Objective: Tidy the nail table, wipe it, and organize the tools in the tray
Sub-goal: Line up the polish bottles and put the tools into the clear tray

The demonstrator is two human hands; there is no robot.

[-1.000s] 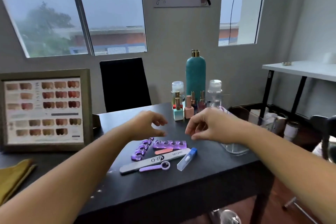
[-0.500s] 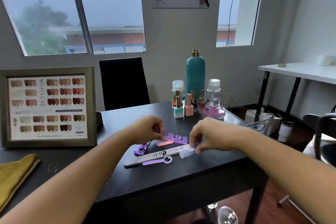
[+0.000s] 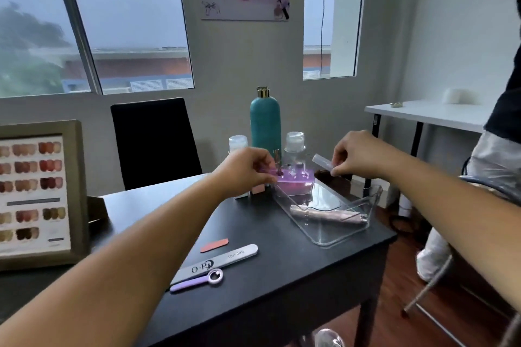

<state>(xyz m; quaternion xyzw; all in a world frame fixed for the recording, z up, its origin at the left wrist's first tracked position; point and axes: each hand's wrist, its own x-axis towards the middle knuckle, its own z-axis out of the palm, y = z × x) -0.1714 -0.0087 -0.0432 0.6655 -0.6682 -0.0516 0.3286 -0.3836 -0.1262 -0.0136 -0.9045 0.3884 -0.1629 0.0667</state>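
Head view: the left hand (image 3: 244, 169) is up over the far end of the clear tray (image 3: 342, 240), fingers curled and pinching the left end of the purple toe separator (image 3: 297, 178). Whether the separator touches the tray rim, I cannot tell. The right hand (image 3: 358, 155) hangs just to its right, fingertips clamped on a small clear plastic piece (image 3: 322, 161), tilted. A pinkish metal tool (image 3: 329, 215) lies inside the tray. On the black table (image 3: 282, 284), near left of the tray: the grey nail file (image 3: 217, 261), a small coral file (image 3: 214, 245) just beyond it, and a purple ring-ended tool (image 3: 197, 280) touching its near edge. A teal bottle (image 3: 265, 124) stands far behind the hands.
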